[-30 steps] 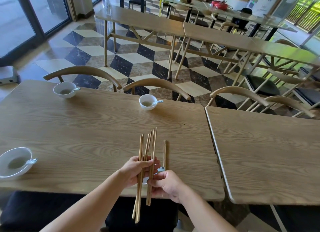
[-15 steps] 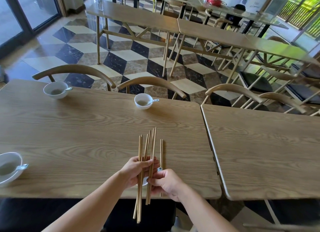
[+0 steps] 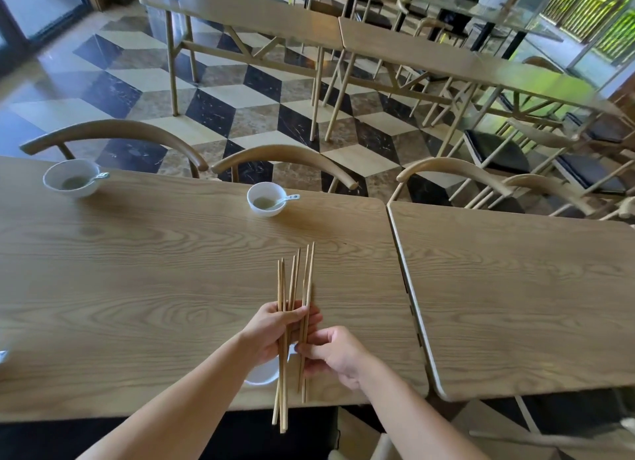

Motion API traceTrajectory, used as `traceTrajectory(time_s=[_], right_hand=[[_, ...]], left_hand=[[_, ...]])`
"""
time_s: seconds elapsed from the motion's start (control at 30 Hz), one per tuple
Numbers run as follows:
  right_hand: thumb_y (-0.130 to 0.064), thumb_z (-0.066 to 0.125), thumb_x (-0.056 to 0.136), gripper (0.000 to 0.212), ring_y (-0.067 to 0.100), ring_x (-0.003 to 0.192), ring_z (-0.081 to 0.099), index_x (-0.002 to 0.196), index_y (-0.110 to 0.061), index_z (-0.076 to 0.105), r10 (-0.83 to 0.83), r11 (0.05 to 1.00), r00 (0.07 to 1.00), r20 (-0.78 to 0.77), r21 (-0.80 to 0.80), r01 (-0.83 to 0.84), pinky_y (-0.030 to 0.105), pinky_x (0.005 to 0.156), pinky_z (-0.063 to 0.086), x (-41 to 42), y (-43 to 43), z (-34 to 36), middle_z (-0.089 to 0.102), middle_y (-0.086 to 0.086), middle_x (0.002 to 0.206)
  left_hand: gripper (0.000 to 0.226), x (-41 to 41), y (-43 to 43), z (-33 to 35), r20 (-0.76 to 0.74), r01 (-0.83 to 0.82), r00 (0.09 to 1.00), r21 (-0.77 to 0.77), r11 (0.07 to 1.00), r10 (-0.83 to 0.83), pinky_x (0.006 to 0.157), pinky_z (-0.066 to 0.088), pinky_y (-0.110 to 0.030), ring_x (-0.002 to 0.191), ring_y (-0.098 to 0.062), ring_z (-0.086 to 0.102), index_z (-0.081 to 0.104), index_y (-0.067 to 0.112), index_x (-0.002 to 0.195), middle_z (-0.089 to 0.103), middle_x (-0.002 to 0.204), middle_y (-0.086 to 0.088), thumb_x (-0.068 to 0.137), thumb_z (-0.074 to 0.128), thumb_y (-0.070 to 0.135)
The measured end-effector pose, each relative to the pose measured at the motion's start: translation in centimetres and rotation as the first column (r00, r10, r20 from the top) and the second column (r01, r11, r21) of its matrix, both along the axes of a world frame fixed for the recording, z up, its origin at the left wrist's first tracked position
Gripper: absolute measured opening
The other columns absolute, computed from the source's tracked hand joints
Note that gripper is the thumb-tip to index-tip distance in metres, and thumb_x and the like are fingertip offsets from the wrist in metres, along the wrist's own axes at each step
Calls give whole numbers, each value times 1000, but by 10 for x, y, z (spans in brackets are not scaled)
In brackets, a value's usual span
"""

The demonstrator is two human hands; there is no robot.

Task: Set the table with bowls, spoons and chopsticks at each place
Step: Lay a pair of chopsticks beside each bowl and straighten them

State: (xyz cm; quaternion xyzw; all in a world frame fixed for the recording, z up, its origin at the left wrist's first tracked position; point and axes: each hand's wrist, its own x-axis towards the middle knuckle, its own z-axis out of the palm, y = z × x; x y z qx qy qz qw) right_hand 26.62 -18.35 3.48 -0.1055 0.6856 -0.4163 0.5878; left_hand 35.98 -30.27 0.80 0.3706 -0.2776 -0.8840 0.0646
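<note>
Both hands work at the near edge of the table. The left hand grasps a loose fan of chopsticks. The right hand pinches the rightmost sticks of that fan between thumb and fingertips. The sticks' long axis runs from the person toward the far edge. Their far tips stand over the tabletop and their near ends overhang the near edge. The near bowl lies directly beneath the hands and is mostly hidden by the left wrist. A setting-down spot to its right is therefore on the right hand's side, and that hand is judged the nearer for the placement. The far bowl, with its spoon, sits well apart across the table, with no chopsticks beside it. Against the earlier frames, the single stick that stood apart to the right of the bundle now lies against it. The view has swung right, so the near-left bowl has all but left the frame.
</note>
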Motion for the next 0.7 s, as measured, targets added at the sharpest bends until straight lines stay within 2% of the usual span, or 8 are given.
traceTrajectory(time_s=[0.13, 0.2, 0.27, 0.33, 0.4, 0.5, 0.63, 0.7], right_hand=[[0, 67, 88, 4, 18, 64, 69, 90, 3, 69, 21, 1000, 1000, -8, -16, -21, 27, 56, 57, -42, -19, -3, 70, 11, 77], [1, 67, 87, 5, 18, 59, 66, 83, 3, 67, 17, 1000, 1000, -23, -17, -18, 26, 55, 58, -69, -37, -6, 68, 12, 74], [4, 66, 87, 8, 17, 55, 66, 79, 3, 64, 5, 1000, 999, -39, 8, -4, 24, 49, 56, -96, -58, -10, 67, 13, 71], [9, 66, 85, 7, 16, 51, 65, 86, 5, 60, -26, 999, 999, -41, 40, 28, 24, 43, 54, -122, -81, -19, 66, 14, 70], [11, 67, 83, 23, 18, 52, 65, 102, 7, 56, -51, 995, 997, -60, 88, 56, 26, 40, 53, -144, -107, -34, 64, 18, 75], [9, 69, 83, 39, 20, 57, 64, 118, 14, 52, -31, 989, 995, -99, 139, 45, 26, 40, 53, -169, -146, -61, 63, 19, 83], [8, 67, 84, 32, 19, 52, 63, 114, 10, 55, 5, 984, 993, -122, 176, 16, 24, 38, 51, -188, -189, -93, 60, 17, 79], [8, 67, 85, 26, 22, 57, 62, 108, 6, 55, 42, 979, 989, -139, 202, -14, 24, 37, 51, -193, -207, -113, 60, 19, 80]], left_hand=[[13, -28, -26, 2, 37, -19, 999, -52, 998, 21, 76, 62, -41, 85, -32, 74, 64, -9, 103, 71, 100, -27, 94, 57, -2], [14, -40, -51, 3, 93, -32, 995, -100, 995, 41, 74, 62, -41, 82, -33, 75, 61, -10, 104, 71, 101, -28, 97, 54, 0], [14, -46, -83, 5, 198, -34, 978, -153, 988, 65, 63, 63, -40, 72, -32, 75, 57, -9, 103, 70, 97, -27, 100, 49, 3], [12, -46, -115, 6, 306, -42, 946, -209, 977, 105, 51, 60, -35, 60, -28, 73, 56, -3, 99, 71, 84, -22, 101, 48, 5], [13, -42, -143, 0, 387, -65, 906, -269, 961, 170, 43, 56, -27, 48, -21, 69, 56, 3, 92, 70, 69, -14, 101, 49, 7], [15, -32, -172, -21, 471, -91, 851, -304, 948, 233, 35, 48, -19, 39, -13, 62, 57, 5, 89, 67, 66, -10, 101, 50, 11], [23, -20, -188, -61, 510, -40, 841, -269, 962, 177, 35, 40, -15, 41, -13, 59, 61, 7, 89, 66, 61, -4, 100, 56, 26], [29, -21, -195, -87, 539, 3, 828, -276, 961, 152, 35, 32, -14, 37, -10, 46, 59, 10, 84, 55, 56, 0, 97, 58, 35]])
